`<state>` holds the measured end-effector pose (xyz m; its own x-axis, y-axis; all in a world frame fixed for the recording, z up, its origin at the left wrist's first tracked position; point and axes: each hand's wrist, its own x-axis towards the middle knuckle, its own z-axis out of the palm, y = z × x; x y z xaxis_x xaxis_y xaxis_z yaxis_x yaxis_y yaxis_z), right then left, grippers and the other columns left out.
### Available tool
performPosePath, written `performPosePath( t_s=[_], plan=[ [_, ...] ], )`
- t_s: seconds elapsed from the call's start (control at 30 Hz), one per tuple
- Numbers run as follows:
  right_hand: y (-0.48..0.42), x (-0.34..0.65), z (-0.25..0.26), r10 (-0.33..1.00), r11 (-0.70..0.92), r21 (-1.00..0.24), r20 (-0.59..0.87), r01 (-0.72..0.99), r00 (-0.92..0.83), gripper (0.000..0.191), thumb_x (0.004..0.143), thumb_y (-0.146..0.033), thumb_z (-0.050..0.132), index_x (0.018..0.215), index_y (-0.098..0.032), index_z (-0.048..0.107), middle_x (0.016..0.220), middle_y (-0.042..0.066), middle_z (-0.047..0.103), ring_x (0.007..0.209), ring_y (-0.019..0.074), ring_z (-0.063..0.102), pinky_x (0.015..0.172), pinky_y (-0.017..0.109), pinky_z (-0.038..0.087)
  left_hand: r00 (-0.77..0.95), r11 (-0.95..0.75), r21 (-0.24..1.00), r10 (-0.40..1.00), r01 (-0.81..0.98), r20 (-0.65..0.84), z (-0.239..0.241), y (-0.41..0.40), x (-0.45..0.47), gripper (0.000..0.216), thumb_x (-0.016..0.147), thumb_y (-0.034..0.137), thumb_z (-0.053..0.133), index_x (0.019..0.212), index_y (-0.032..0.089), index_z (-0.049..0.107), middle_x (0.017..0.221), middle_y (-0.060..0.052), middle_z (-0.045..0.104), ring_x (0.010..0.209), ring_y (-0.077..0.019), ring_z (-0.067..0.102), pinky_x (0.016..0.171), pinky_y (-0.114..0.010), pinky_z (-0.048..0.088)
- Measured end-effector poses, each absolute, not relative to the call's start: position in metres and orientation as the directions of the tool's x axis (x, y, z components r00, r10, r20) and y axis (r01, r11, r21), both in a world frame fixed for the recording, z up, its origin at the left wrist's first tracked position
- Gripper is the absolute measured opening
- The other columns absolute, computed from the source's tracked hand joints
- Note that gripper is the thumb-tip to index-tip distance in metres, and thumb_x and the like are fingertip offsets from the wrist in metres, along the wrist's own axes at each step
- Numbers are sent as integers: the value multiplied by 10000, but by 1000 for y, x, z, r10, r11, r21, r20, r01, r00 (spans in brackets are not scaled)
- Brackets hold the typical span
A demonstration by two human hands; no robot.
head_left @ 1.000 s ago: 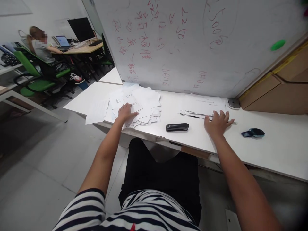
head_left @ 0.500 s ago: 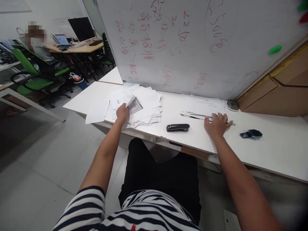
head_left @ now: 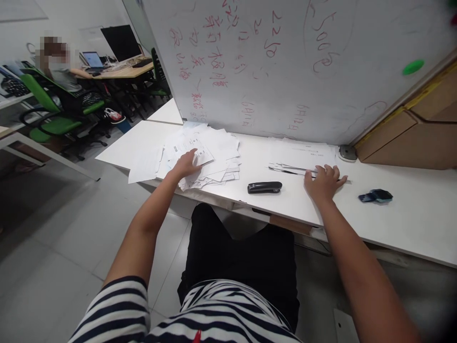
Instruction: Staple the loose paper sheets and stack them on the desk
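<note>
My left hand (head_left: 187, 164) lies open, fingers spread, on a loose pile of printed papers (head_left: 224, 147) at the left of the white desk. Under its fingertips is a small printed sheet (head_left: 203, 153). My right hand (head_left: 324, 183) rests with spread fingers on the desk, over the right ends of thin pen-like sticks (head_left: 291, 171); how firmly it touches them I cannot tell. A black stapler (head_left: 264, 187) lies between my hands. Behind the sticks are flat printed sheets (head_left: 303, 153). To the right of my right hand lies a dark wristwatch (head_left: 376, 196).
A whiteboard (head_left: 257, 66) with red writing stands along the desk's back edge. A small grey rounded object (head_left: 347, 152) and cardboard boxes (head_left: 392, 138) are at the back right. Far left, a person (head_left: 60, 71) sits at another desk near a green chair (head_left: 53, 114).
My left hand has let go of the folded-up sheet corner, which now lies flat, and its fingers have spread over the sheet. My right hand stays in nearly the same place.
</note>
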<state>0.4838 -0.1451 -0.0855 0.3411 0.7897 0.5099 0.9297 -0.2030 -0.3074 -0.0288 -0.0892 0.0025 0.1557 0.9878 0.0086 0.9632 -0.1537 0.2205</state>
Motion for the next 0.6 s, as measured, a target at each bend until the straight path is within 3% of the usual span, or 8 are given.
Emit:
performPosePath(
  t_s=[0.13, 0.27, 0.37, 0.6],
  plan=[
    [-145, 484, -84, 794, -202, -317, 502, 927, 344, 439, 887, -419, 411, 1138, -130, 626, 1335, 211, 520, 1354, 367, 293, 1055, 684, 110, 237, -237, 5, 970, 971, -54, 15, -83, -15, 740, 789, 439, 560, 1441, 208, 297, 1351, -152, 522, 1235, -343, 474, 1047, -517, 297],
    [-145, 484, -84, 791, -193, -320, 509, 928, 340, 436, 887, -416, 406, 1138, -133, 623, 1340, 206, 518, 1356, 367, 292, 1058, 678, 104, 318, -344, -158, 933, 926, -167, 23, -80, 0, 636, 826, 391, 494, 1413, 196, 345, 1170, -135, 638, 1044, -314, 604, 898, -430, 413],
    [-145, 483, -84, 788, -188, -328, 512, 926, 341, 434, 884, -414, 406, 1135, -133, 620, 1336, 207, 521, 1358, 366, 286, 1059, 673, 96, 309, -353, -209, 926, 912, -218, 22, -79, 8, 605, 832, 343, 486, 1406, 206, 354, 1115, -127, 664, 978, -305, 628, 823, -391, 433],
    [-146, 483, -83, 787, -171, -335, 520, 926, 334, 413, 889, -391, 390, 1134, -139, 609, 1335, 218, 515, 1354, 351, 269, 1069, 640, 72, 253, -299, -236, 945, 925, -206, 12, -77, 14, 519, 885, 250, 409, 1392, 155, 348, 1077, -185, 646, 963, -331, 629, 806, -412, 431]
  ],
)
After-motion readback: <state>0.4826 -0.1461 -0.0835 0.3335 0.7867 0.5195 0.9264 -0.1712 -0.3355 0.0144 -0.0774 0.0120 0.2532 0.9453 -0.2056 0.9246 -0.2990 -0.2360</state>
